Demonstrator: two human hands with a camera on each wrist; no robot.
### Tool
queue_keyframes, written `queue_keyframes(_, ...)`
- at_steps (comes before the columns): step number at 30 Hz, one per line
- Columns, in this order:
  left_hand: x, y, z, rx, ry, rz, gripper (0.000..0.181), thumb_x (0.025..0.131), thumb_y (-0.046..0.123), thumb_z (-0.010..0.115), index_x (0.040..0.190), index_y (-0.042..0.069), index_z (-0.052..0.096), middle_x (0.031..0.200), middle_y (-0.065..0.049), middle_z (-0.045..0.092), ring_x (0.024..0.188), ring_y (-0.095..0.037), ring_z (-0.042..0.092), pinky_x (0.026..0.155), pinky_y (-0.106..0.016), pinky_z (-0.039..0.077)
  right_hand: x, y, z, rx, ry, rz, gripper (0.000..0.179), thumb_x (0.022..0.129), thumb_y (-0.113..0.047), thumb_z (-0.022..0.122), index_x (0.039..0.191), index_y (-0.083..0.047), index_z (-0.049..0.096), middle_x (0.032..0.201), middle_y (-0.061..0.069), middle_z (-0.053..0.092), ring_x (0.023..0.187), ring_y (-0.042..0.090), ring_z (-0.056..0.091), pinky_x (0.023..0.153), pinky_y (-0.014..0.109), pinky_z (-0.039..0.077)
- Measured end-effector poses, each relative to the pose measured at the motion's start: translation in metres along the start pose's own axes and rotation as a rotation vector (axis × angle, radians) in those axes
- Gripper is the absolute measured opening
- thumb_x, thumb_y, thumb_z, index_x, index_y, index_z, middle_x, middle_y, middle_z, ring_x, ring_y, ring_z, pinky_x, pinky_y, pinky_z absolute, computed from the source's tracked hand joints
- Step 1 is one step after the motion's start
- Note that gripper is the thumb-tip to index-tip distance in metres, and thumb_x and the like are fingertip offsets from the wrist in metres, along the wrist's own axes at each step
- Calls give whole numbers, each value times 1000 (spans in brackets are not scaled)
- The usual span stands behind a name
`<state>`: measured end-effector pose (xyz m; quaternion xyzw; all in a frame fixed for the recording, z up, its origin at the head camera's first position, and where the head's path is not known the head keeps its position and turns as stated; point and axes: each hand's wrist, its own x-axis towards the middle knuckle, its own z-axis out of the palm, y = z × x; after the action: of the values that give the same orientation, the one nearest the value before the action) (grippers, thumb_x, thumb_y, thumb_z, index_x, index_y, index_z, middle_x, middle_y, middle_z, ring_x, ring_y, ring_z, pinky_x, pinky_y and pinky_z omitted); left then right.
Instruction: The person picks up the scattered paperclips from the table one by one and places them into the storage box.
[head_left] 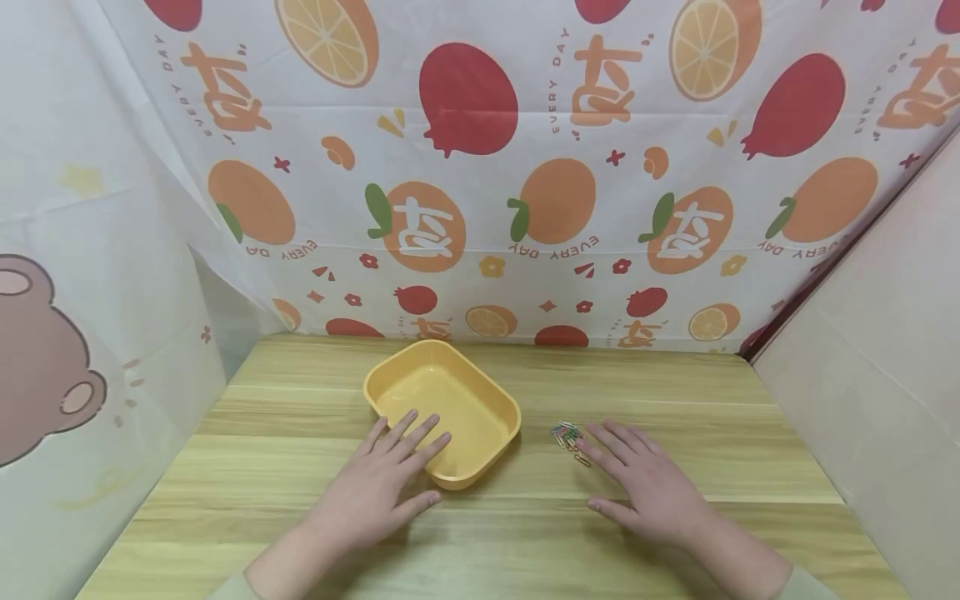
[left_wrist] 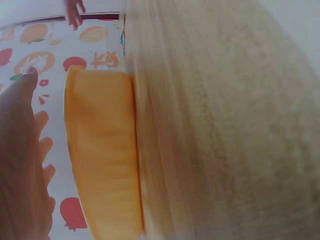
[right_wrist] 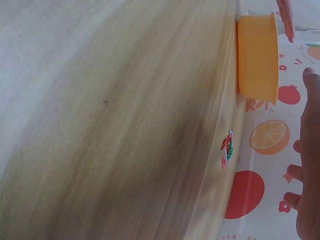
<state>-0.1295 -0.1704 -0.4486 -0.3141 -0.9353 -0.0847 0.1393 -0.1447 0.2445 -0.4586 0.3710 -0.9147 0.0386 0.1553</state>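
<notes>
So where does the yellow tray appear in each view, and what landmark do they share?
Head: yellow tray just left of centre, below mid-height, partly covered by the left hand.
Left wrist: left of centre, seen side-on, running down to the bottom edge.
Right wrist: upper right, side-on.
Shared landmark: fruit-print cloth.
</notes>
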Motion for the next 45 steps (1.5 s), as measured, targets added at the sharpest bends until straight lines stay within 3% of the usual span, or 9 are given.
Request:
queue_keyframes(10, 0, -6, -1, -9, -19, -47, 72, 94, 56, 58, 157, 32, 30, 164, 6, 20, 152, -24, 13, 122, -51, 4, 3, -5, 5, 19, 9, 7, 70, 89, -52, 67, 150, -25, 46, 153, 1, 44, 137, 29, 44, 110, 53, 37)
queue_keyframes(28, 12, -33, -9, -33, -26, -132, 68, 98, 52, 55, 157, 26, 33, 164, 0, 21, 151, -31, 12, 120, -59, 8, 7, 0, 14, 57, -19, 76, 59, 92, -47, 66, 144, -21, 54, 148, 4, 51, 132, 33, 49, 107, 55, 40)
queue_keyframes(45, 27, -55, -14, -31, -15, -155, 69, 99, 59, 47, 157, 27, 30, 163, -5, 24, 150, -36, 16, 120, -57, 7, 10, 18, 27, 60, -13, 142, 53, 93, -44, 66, 139, -18, 59, 135, 9, 60, 121, 34, 56, 101, 56, 45)
